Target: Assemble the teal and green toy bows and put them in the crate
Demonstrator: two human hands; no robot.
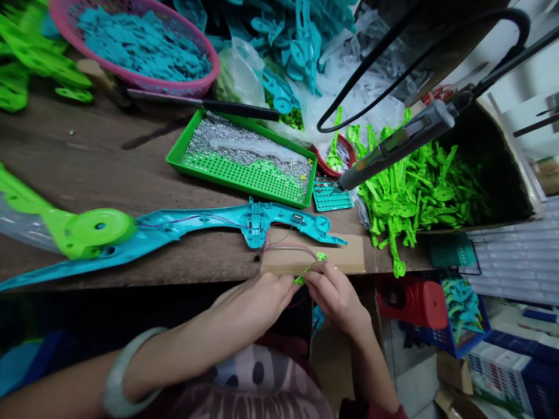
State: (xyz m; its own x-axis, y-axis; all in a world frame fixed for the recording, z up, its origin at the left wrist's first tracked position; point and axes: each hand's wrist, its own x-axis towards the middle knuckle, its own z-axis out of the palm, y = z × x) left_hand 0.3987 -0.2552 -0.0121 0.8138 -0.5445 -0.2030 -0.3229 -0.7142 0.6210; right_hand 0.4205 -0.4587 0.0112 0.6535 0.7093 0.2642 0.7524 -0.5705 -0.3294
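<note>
A long teal plastic shell lies along the front edge of the wooden workbench, with thin wires trailing out of its middle. A lime green round part rests on its left end. Both hands meet just below the bench edge. My left hand and my right hand pinch a small lime green piece between their fingertips, and the wires run down to it. A pale bangle sits on my left wrist.
A green tray of small metal screws lies behind the shell. A hanging electric screwdriver points down at the right. A cardboard box holds several green parts, a pink basket holds teal parts. Crates stand on the floor at right.
</note>
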